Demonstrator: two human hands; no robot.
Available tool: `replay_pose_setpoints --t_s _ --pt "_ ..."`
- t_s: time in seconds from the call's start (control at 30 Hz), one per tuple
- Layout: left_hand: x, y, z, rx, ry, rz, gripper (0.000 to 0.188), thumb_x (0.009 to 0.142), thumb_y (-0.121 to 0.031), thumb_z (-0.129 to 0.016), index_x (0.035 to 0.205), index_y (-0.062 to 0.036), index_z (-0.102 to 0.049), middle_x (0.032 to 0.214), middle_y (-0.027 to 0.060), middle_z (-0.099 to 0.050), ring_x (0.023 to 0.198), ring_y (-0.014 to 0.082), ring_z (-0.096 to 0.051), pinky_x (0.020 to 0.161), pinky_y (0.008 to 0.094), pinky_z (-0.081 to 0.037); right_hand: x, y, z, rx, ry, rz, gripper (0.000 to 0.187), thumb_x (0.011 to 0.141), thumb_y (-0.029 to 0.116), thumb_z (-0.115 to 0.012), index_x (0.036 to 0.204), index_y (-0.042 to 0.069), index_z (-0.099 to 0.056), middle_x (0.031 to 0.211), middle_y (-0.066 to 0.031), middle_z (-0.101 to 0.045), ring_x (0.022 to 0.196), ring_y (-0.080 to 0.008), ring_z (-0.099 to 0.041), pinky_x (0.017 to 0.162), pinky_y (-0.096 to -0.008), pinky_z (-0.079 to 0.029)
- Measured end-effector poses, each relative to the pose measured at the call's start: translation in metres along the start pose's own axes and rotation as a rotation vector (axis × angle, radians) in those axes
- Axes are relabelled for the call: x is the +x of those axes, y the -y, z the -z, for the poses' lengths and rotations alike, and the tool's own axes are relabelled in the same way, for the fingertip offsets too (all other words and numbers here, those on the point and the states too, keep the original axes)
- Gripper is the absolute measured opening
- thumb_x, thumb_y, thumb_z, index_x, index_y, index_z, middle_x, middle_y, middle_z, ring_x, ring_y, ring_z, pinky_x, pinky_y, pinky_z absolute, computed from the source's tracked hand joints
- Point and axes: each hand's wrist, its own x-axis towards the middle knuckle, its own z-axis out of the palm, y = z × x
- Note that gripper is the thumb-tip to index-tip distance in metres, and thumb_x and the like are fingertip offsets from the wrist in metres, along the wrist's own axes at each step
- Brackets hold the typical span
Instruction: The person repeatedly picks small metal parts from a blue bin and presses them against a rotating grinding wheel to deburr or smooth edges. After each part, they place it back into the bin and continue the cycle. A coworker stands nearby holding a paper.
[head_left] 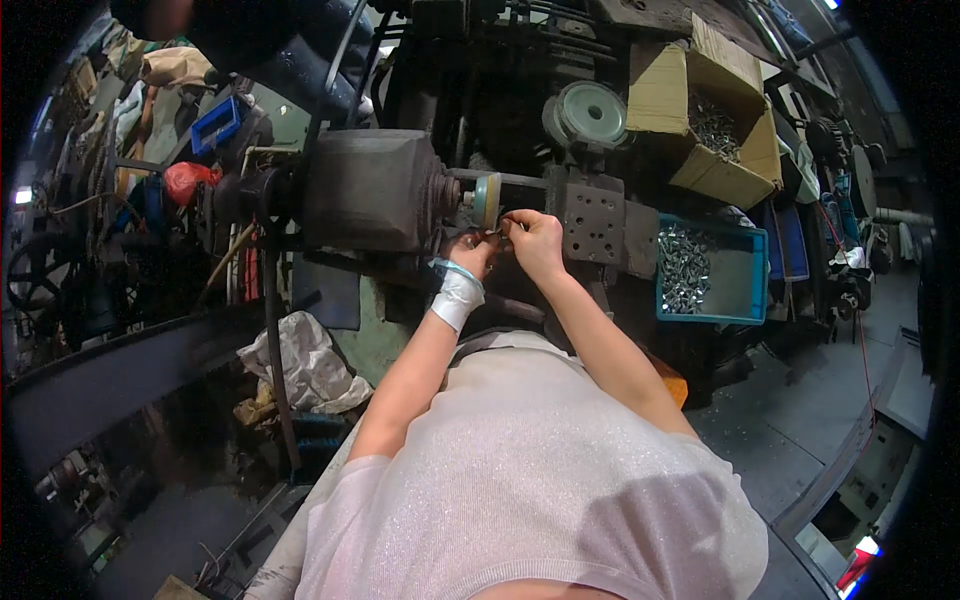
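My left hand (472, 254), with a white wrap and a blue band at the wrist, and my right hand (533, 240) meet in front of a dark machine. Both pinch one small metal part (498, 229) right under the machine's small pale wheel (487, 199), which spins on a shaft beside the grey motor housing (370, 188). The part is too small to make out in detail. A perforated grey metal block (594, 222) stands just right of my right hand.
A blue crate (745, 290) holding several shiny metal parts sits to the right. Behind it is an open cardboard box (660, 95) with more metal parts. A round grey disc (590, 112) lies behind the machine. White crumpled cloth (300, 355) and clutter lie to the left.
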Motion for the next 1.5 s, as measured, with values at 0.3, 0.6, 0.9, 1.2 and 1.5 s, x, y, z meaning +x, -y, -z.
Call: replay_pose_setpoints --t_s 0.3,0.6,0.9,1.2,1.5 --pt "0.008 0.011 0.0 -0.106 -0.039 -0.093 0.01 0.074 -0.015 -0.063 0.076 -0.0065 -0.057 0.066 -0.0002 -0.056 0.051 0.0085 -0.047 0.042 0.0222 -0.034 0.0 -0.01 -0.007 0.043 -0.058 -0.027 0.013 0.07 0.007 -0.06 0.08 -0.002 -0.063 0.07 -0.0136 -0.061 0.062 -0.0184 -0.058 0.056 -0.0282 -0.046" --pt "-0.023 -0.014 0.008 -0.187 0.21 0.062 0.027 0.083 -0.031 -0.052 0.089 -0.0044 -0.055 0.067 0.0042 -0.057 0.047 0.0074 -0.044 0.039 0.0187 -0.034 -0.015 0.012 0.021 0.661 0.099 -0.364 0.012 0.074 0.008 -0.056 0.078 -0.003 -0.06 0.064 -0.0066 -0.058 0.049 -0.0131 -0.053 0.042 -0.0212 -0.039" --pt "-0.04 -0.024 0.007 -0.191 0.265 0.067 0.042 0.087 -0.041 -0.04 0.101 -0.0024 -0.049 0.065 0.0062 -0.056 0.044 0.0087 -0.047 0.035 0.0185 -0.033 -0.03 0.046 0.036 0.262 0.492 -0.301 0.015 0.07 0.009 -0.06 0.08 -0.002 -0.06 0.06 -0.0047 -0.056 0.046 -0.007 -0.046 0.04 -0.0173 -0.032" --pt "-0.038 -0.026 0.016 -0.2 0.182 0.157 0.035 0.086 -0.034 -0.047 0.1 -0.0027 -0.052 0.072 0.0045 -0.057 0.058 0.0109 -0.055 0.046 0.0217 -0.04 -0.026 0.046 0.039 0.215 0.342 -0.157 0.015 0.072 0.007 -0.06 0.08 -0.005 -0.062 0.065 -0.0064 -0.06 0.053 -0.0077 -0.052 0.045 -0.0208 -0.04" --pt "-0.021 -0.011 0.009 -0.09 0.146 0.047 0.013 0.079 -0.013 -0.057 0.086 -0.0024 -0.056 0.071 0.0041 -0.059 0.053 0.0086 -0.051 0.045 0.0183 -0.038 -0.012 0.017 0.021 0.083 0.081 0.011 0.017 0.07 0.01 -0.062 0.081 -0.003 -0.063 0.066 -0.009 -0.061 0.052 -0.0091 -0.054 0.047 -0.0239 -0.042"
